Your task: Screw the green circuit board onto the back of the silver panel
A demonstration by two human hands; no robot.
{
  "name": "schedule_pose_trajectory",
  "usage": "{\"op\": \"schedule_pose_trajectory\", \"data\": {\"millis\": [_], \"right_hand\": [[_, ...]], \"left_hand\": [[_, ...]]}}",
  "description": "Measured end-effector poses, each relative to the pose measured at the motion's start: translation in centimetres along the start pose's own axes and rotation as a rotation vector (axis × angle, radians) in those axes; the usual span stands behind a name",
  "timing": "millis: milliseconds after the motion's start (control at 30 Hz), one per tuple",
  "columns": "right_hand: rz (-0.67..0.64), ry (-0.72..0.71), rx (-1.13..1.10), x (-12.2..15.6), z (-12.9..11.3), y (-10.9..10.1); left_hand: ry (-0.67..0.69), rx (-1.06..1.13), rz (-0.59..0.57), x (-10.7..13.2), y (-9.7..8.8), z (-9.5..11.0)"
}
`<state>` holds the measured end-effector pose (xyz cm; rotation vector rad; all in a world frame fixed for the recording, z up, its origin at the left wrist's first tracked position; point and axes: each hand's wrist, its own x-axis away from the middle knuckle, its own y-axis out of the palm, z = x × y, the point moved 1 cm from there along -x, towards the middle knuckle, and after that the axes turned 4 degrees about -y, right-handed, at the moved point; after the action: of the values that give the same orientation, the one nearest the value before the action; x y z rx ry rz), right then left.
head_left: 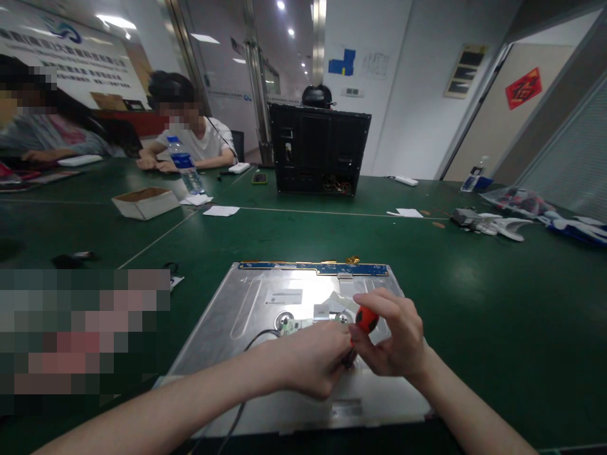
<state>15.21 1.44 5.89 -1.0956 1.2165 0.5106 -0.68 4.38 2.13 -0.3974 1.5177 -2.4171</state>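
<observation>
Screwdriver (367,320): over panel (208,360), between its centre and near edge. Right hand (397,332) pinching it; left hand (310,355) curled alongside, grip hidden. Likely light, stiff; hold by handle. Panel: table's (502,341) near edge; probably fragile; take by edges.

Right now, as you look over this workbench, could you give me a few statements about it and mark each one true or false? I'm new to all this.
1. A blue circuit strip runs along the far edge of the metal panel. True.
2. The panel stands upright. False: it lies flat on the green table.
3. The right hand holds an orange-red handle. True.
4. The left hand is far from the right. False: they are close together.
5. A cable passes under the left forearm. True.
</observation>
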Motion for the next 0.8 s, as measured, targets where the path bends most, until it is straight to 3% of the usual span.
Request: {"op": "schedule_pose_trajectory", "data": {"millis": [400,667,800], "right_hand": [[-0.055,0.016,0.046,0.1,-0.2,-0.4],[0.053,-0.01,-0.087,0.0,0.1,0.0],[0.049,0.003,0.001,0.0,0.0,-0.2]], "left_hand": [[-0.011,-0.006,0.013,0.0,0.0,0.2],[-0.023,-0.029,0.031,0.0,-0.8,0.9],[-0.017,-0.066,0.006,-0.1,-0.5,0.4]]}}
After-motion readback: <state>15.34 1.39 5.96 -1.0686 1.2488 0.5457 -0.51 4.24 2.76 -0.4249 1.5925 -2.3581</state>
